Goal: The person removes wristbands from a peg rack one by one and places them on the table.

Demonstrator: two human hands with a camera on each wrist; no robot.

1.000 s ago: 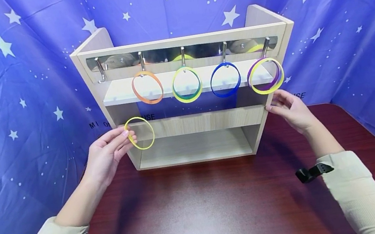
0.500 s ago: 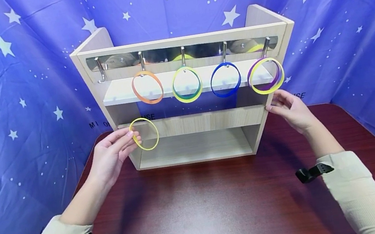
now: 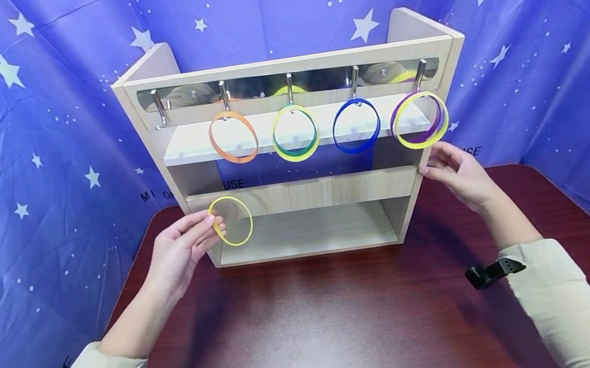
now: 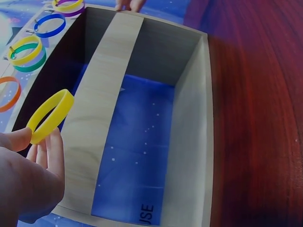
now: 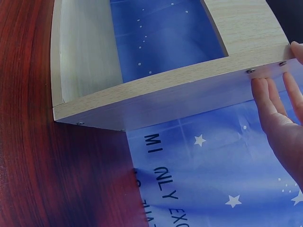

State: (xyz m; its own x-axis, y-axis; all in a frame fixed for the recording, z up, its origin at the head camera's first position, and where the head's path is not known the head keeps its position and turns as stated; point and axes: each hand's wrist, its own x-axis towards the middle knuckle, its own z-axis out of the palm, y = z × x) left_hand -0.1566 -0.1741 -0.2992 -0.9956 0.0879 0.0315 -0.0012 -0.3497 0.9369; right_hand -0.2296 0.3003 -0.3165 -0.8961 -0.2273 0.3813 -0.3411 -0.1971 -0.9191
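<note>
My left hand point(image 3: 178, 254) pinches a thin yellow silicone wristband point(image 3: 250, 220) between thumb and fingertips, in front of the left end of a pale wooden shelf point(image 3: 325, 192). The left wrist view shows the yellow wristband point(image 4: 53, 116) standing up from the fingertips. My right hand point(image 3: 458, 174) touches the shelf's right side; in the right wrist view its fingers point(image 5: 265, 101) rest on the outer panel, the thumb at the front edge. From the hooks hang an orange wristband point(image 3: 219, 146), a yellow and green pair point(image 3: 299, 156), a blue one point(image 3: 359, 147), and a yellow and purple pair point(image 3: 420, 143).
A metal hook rail point(image 3: 256, 87) spans the shelf's top front; its leftmost hook point(image 3: 160, 110) is bare. The shelf stands on a dark red wooden table point(image 3: 317, 322). A blue star-printed curtain point(image 3: 267, 8) surrounds it at the back and sides.
My left hand has moved slightly right and then down, carrying the yellow wristband along. My right hand stays at the shelf's side, and the hanging wristbands are unchanged.
</note>
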